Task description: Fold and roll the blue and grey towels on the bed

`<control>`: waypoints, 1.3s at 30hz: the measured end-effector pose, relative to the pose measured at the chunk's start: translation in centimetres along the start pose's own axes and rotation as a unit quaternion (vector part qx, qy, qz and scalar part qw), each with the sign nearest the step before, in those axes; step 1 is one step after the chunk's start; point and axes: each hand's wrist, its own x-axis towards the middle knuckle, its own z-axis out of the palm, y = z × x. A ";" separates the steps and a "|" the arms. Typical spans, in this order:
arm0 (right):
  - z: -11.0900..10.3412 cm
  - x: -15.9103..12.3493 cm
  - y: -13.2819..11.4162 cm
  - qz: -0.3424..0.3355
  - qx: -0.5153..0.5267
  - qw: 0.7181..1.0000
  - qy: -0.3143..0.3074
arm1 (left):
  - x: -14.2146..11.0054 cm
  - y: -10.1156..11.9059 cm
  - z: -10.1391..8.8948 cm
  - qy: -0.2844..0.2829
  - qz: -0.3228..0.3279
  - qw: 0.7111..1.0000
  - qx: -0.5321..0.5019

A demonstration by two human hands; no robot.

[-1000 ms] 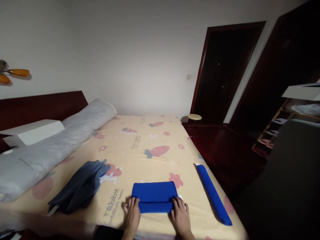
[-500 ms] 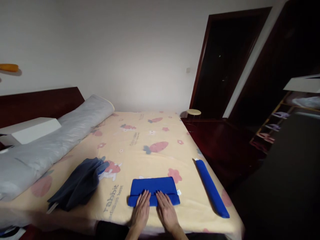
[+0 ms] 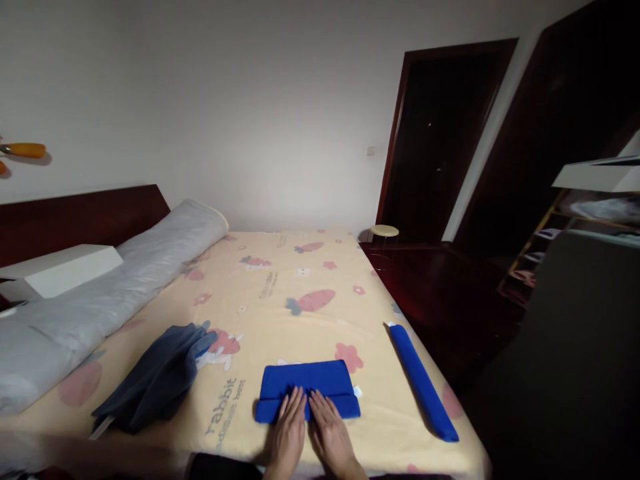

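Note:
A blue cloth, towel-like [image 3: 320, 375], lies near the front edge of the bed, its near side rolled or folded over into a thick band. My left hand [image 3: 290, 425] rests flat on that band with fingers stretched forward. Beside it, my right hand [image 3: 330, 430] lies on the same band, fingers extended and close together. Neither hand grips the cloth; the palms hide part of its near edge. A small white tag [image 3: 357, 391] sticks out at the cloth's right side. Further right lies a second blue cloth [image 3: 423, 383], rolled into a long narrow roll.
A crumpled dark blue-grey cloth [image 3: 155, 380] lies left on the patterned bed sheet [image 3: 270, 333]. Along the headboard [image 3: 90, 213] runs a long grey bolster-like roll [image 3: 165, 250], with a white box [image 3: 65, 267] by it. A round stool [image 3: 384, 231] stands beyond the bed's right edge.
My hands have drawn slightly closer together on the blue cloth's rolled band. The view has tilted up a little. The other cloths have stayed in place.

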 end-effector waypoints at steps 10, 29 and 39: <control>-1.5 -2.2 4.5 0.065 0.015 0.997 -0.048 | -1.0 -2.2 -2.3 -0.061 -0.004 0.997 -0.044; -1.7 -2.5 5.8 0.121 -0.078 0.988 0.047 | -1.0 -4.3 -0.1 -0.039 -0.139 0.989 0.000; -3.8 0.4 4.6 0.160 -0.071 0.984 -0.017 | 2.1 -3.6 -3.3 -0.143 -0.189 0.971 -0.033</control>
